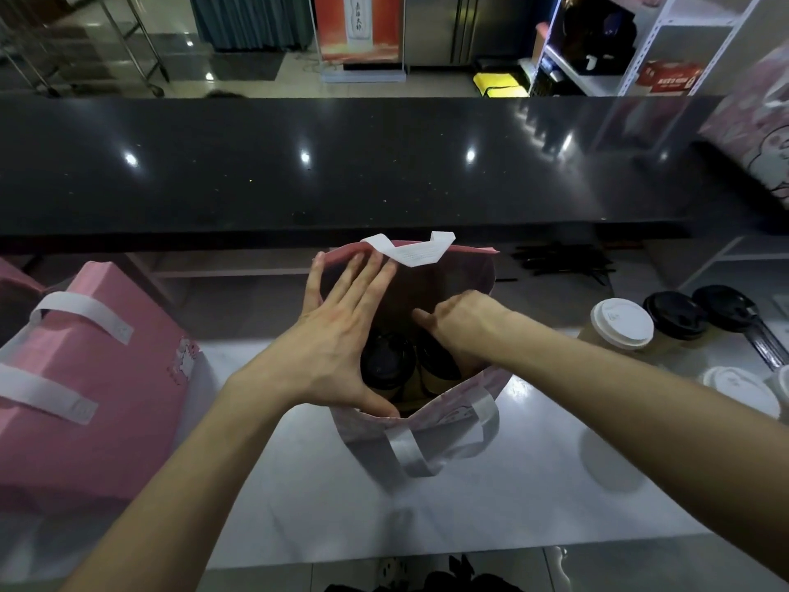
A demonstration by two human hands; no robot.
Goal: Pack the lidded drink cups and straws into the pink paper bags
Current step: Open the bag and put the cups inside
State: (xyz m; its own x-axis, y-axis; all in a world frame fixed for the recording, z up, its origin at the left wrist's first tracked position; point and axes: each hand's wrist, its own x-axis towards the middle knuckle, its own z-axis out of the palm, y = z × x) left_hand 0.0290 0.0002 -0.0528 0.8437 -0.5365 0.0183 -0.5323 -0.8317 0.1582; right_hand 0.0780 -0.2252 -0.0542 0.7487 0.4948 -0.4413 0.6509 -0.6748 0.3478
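A packed pink bag (85,378) stands far left on the desk (469,506). The left hand (341,331), fingers straight, presses the open bag's (427,437) left wall. Two black-lidded cups (386,363) sit inside, where the right hand (461,326) reaches; its grip is hidden. More lidded cups (621,324) stand right.

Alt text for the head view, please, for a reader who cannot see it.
A person's left hand spreads flat against the rim of an open pink paper bag while the right hand reaches inside beside two black-lidded cups. More lidded cups wait on the white counter to the right; another pink bag lies left.
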